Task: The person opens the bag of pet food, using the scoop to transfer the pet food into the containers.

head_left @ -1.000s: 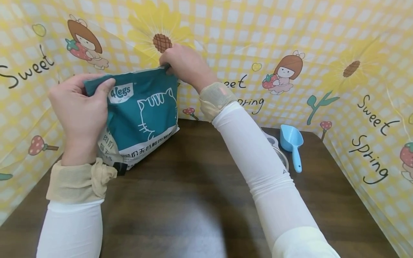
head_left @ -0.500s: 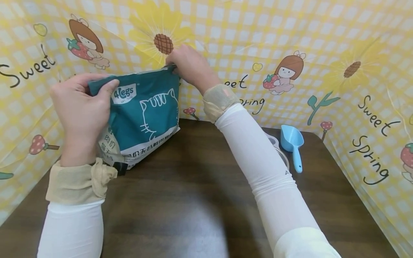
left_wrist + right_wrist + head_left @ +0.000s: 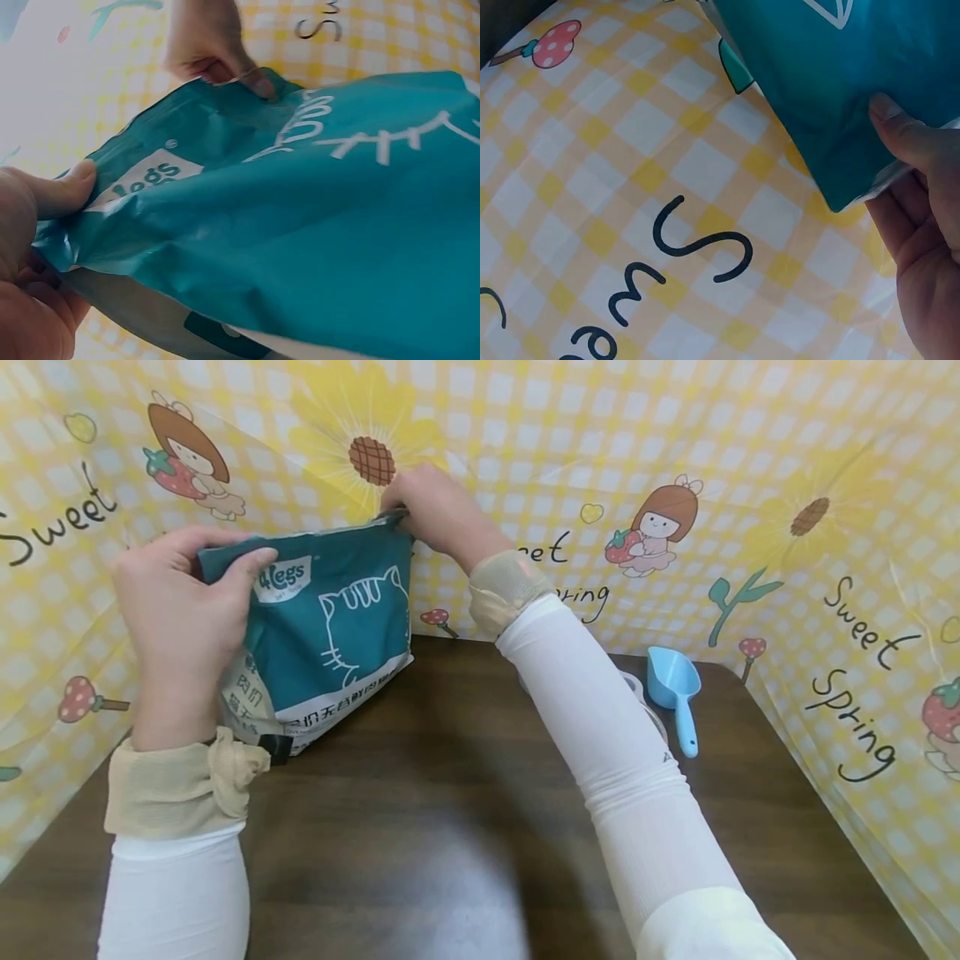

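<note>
A teal pet food bag (image 3: 330, 610) with a white cat outline and a "4Legs" label stands upright on the dark wooden table at the back left. My left hand (image 3: 183, 602) pinches its top left corner, thumb in front and fingers behind. At the top right corner my right hand (image 3: 442, 514) grips the bag's upper edge. In the left wrist view the bag (image 3: 300, 210) fills much of the picture, its top edge stretched between both hands. The right wrist view shows my right hand (image 3: 930, 195) with the thumb pressed on the bag's teal front.
A light blue scoop (image 3: 673, 681) lies at the back right of the table (image 3: 420, 827). Beside it, a round-rimmed bowl (image 3: 637, 689) is mostly hidden behind my right forearm. Yellow checked cloth (image 3: 540, 452) with printed figures walls in the back and sides.
Both hands keep their hold on the bag's top edge. The view shifts slightly, and the right hand stands a touch farther right along the edge than one second ago.
</note>
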`<action>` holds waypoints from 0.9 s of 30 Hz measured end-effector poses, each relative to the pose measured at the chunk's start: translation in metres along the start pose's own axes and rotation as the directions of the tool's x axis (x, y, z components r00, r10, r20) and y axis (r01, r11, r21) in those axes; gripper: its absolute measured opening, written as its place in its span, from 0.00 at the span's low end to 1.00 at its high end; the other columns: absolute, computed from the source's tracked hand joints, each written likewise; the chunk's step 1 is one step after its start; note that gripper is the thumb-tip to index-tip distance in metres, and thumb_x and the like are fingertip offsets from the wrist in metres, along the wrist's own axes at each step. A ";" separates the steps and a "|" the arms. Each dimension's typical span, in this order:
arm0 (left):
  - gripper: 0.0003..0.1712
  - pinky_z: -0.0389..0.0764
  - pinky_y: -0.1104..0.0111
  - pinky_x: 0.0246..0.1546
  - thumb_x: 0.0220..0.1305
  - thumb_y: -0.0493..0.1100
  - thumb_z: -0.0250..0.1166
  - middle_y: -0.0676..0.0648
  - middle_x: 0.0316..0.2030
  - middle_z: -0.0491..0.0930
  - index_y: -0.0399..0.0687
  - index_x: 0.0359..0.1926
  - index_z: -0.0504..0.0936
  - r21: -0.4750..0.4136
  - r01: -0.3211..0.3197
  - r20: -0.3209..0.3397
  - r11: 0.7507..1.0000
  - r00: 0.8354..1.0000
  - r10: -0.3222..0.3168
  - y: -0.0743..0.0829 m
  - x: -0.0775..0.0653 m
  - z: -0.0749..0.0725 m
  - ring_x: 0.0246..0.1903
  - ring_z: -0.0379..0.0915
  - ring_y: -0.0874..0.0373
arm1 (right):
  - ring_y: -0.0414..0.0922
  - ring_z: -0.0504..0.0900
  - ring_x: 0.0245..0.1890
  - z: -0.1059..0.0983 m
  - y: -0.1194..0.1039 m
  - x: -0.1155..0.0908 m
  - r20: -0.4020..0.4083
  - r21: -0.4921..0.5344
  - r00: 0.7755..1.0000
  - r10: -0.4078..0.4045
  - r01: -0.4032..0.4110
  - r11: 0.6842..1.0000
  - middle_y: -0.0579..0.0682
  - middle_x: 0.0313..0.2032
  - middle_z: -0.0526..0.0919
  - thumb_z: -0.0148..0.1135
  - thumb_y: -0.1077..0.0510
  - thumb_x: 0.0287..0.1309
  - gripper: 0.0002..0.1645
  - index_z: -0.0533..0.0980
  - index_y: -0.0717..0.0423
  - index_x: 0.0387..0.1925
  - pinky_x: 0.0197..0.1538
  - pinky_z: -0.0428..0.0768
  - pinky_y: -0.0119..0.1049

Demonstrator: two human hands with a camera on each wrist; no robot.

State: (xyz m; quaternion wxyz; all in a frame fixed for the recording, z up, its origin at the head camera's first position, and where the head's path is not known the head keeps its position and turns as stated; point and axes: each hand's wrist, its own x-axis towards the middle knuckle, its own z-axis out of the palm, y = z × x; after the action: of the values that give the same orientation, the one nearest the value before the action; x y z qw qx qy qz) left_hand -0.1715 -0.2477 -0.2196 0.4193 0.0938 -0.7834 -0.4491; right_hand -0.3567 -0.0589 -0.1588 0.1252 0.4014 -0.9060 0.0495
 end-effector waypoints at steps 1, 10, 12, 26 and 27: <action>0.18 0.72 0.84 0.26 0.65 0.51 0.79 0.78 0.31 0.86 0.47 0.51 0.95 -0.011 0.013 -0.002 1.000 1.000 -0.013 0.000 0.001 0.000 0.29 0.80 0.83 | 0.39 0.88 0.52 -0.001 0.001 0.001 0.011 0.012 1.000 0.011 -0.012 1.000 0.46 0.54 0.94 0.67 0.61 0.75 0.13 0.91 0.47 0.53 0.62 0.85 0.33; 0.18 0.77 0.85 0.36 0.68 0.53 0.77 0.66 0.39 0.92 0.51 0.53 0.95 0.086 0.053 0.056 0.995 0.997 -0.058 0.006 0.002 -0.003 0.36 0.80 0.78 | 0.40 0.87 0.55 -0.002 0.004 -0.003 -0.005 0.114 0.997 0.081 -0.080 0.990 0.46 0.56 0.93 0.65 0.60 0.77 0.12 0.90 0.50 0.53 0.64 0.82 0.32; 0.18 0.82 0.83 0.49 0.70 0.55 0.75 0.56 0.49 0.94 0.53 0.55 0.94 0.150 0.030 0.082 0.988 0.996 -0.042 0.008 0.002 -0.003 0.43 0.81 0.75 | 0.41 0.87 0.56 -0.002 0.006 -0.009 -0.047 0.191 0.991 0.129 -0.118 0.975 0.47 0.56 0.92 0.65 0.61 0.76 0.10 0.88 0.52 0.52 0.65 0.81 0.31; 0.18 0.82 0.75 0.64 0.74 0.54 0.70 0.47 0.58 0.92 0.55 0.58 0.93 0.257 -0.059 0.110 0.965 0.993 0.031 0.011 0.000 -0.002 0.54 0.85 0.62 | 0.45 0.82 0.30 0.031 -0.026 -0.039 0.041 0.863 0.808 0.588 -0.325 0.386 0.49 0.31 0.83 0.59 0.38 0.80 0.24 0.82 0.54 0.39 0.32 0.79 0.33; 0.18 0.82 0.74 0.65 0.74 0.54 0.70 0.48 0.58 0.92 0.55 0.58 0.93 0.259 -0.061 0.111 0.964 0.993 0.033 0.011 0.000 -0.002 0.55 0.85 0.60 | 0.46 0.82 0.29 0.033 -0.029 -0.039 0.119 0.880 0.820 0.560 -0.349 0.323 0.50 0.30 0.83 0.55 0.36 0.81 0.27 0.82 0.54 0.40 0.31 0.80 0.35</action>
State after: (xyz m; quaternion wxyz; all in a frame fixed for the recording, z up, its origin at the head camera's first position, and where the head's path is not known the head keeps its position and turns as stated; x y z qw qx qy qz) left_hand -0.1676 -0.2425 -0.2109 0.3716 0.1059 -0.8591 -0.3357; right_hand -0.3167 -0.0568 -0.2010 -0.0234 0.1274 -0.8058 0.5779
